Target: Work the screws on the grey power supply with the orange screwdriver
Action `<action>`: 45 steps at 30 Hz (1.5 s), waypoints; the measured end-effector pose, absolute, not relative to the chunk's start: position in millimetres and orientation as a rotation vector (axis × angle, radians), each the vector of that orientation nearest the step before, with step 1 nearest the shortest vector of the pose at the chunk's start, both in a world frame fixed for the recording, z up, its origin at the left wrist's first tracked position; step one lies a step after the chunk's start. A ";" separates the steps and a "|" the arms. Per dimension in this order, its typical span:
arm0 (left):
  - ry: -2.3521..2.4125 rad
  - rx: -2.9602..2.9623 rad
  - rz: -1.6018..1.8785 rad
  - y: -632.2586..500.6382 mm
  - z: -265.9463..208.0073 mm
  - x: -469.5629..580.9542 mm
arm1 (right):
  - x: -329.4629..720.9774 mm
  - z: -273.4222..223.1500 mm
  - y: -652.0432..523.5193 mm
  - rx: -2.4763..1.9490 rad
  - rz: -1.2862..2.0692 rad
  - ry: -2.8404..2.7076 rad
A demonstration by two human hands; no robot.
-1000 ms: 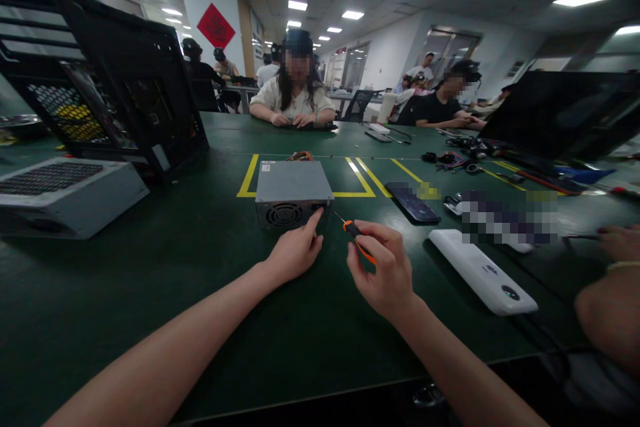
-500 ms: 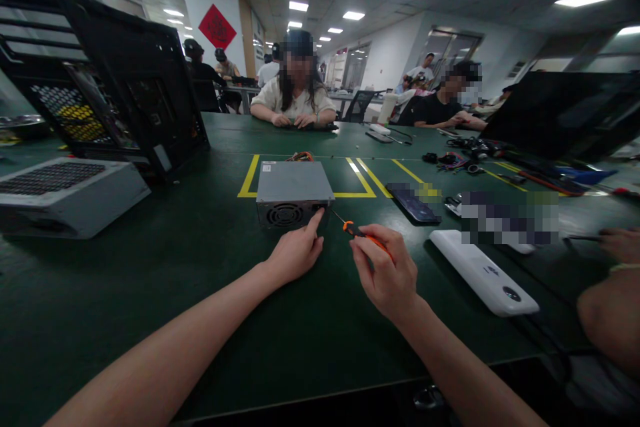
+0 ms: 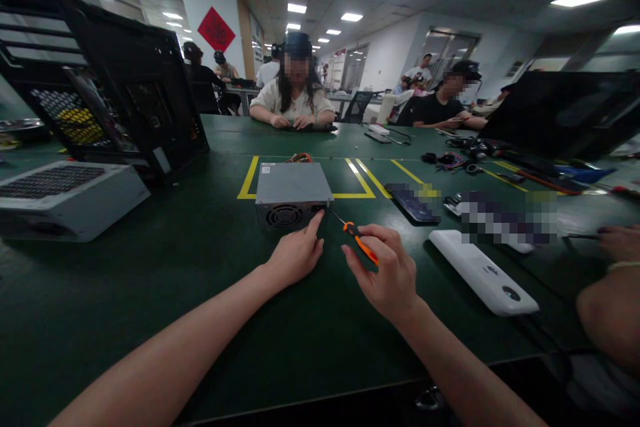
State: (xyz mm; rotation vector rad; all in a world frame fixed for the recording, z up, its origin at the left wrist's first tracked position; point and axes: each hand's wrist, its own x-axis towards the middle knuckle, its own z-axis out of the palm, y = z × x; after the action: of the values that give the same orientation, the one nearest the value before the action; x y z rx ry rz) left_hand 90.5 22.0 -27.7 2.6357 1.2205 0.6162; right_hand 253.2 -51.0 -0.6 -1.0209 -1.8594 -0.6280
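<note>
A grey computer power supply lies in front of me, its fan grille and sockets facing my way. At the right end of that side, the stretched index finger of my left hand touches the casing near the socket; the thumb stands apart and the other fingers are bent. My right hand has its fingers on the orange-and-black handle of a screwdriver, with the thumb off the handle. The screwdriver's thin shaft points up and left to the power supply's right edge. I cannot make out what its tip touches.
A black computer case and a second power supply stand on the left. To the right lie a dark phone, a white device and cables. Co-workers sit across the green table; another person's arm is at the right edge.
My right thumb has come away from the screwdriver handle and the fingers have shifted on it, showing more orange. My left hand and the power supply have stayed in place.
</note>
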 end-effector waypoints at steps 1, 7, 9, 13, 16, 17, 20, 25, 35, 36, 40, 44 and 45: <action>1.222 2.644 0.617 21.8 -27.4 90.7 | 253.4 -0.5 -51.0 -1.009 -0.636 -1.863; 1.255 2.684 0.579 20.8 -26.0 92.1 | 253.4 -0.4 -50.8 -0.998 -0.598 -1.826; 1.253 2.690 0.573 20.4 -25.9 92.2 | 253.5 0.1 -50.7 -1.024 -0.616 -1.836; 1.251 2.686 0.565 20.3 -25.8 91.9 | 253.0 1.5 -51.0 -0.992 -0.633 -1.803; 1.247 2.690 0.568 20.5 -25.4 91.7 | 253.0 1.4 -51.4 -1.012 -0.607 -1.805; 1.245 2.695 0.571 20.6 -25.2 91.7 | 253.2 1.2 -51.4 -1.027 -0.605 -1.816; 1.250 2.697 0.562 20.5 -24.2 91.8 | 253.5 0.7 -51.3 -1.010 -0.602 -1.842; 1.254 2.692 0.550 20.0 -23.4 92.6 | 253.6 0.6 -51.0 -0.993 -0.614 -1.837; 1.239 2.672 0.540 20.0 -22.3 92.3 | 251.9 1.8 -50.3 -1.002 -0.630 -1.820; 1.234 2.673 0.541 19.9 -22.1 92.2 | 252.1 1.3 -50.1 -1.010 -0.641 -1.821; 1.243 2.675 0.536 19.5 -21.7 92.2 | 252.4 -1.0 -49.8 -1.004 -0.570 -1.815; 1.227 2.683 0.554 19.8 -22.1 92.0 | 252.3 -1.5 -50.2 -1.063 -0.557 -1.797; 1.224 2.684 0.555 19.9 -22.2 92.0 | 252.3 -1.4 -50.3 -1.061 -0.577 -1.802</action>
State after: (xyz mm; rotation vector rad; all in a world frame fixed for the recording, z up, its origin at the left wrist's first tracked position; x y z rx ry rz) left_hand 92.0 19.9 -22.2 2.6838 1.2243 0.5552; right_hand 252.3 -50.3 -1.4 -1.0609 -1.8016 -0.5771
